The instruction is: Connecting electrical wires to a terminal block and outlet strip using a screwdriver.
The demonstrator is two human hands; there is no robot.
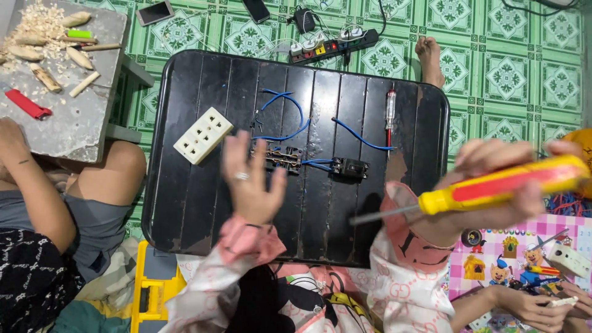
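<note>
My right hand (496, 185) grips a yellow and red screwdriver (493, 185), its metal shaft pointing left over the black tray (185, 203). My left hand (250, 179), with a ring on one finger, hovers with fingers spread just in front of a black socket module (280, 156). Blue wires (287, 120) join that module to a black switch (350, 167). A white socket faceplate (203, 135) lies to the left on the tray. A small tester screwdriver (390, 114) lies at the tray's far right.
A person sits at left by a grey board (80, 117) with wood pieces, shavings and a red cutter (28, 103). A power strip (333, 44) and phones lie on the green tiled floor. Another person's hands (542, 305) are at bottom right on a pink mat.
</note>
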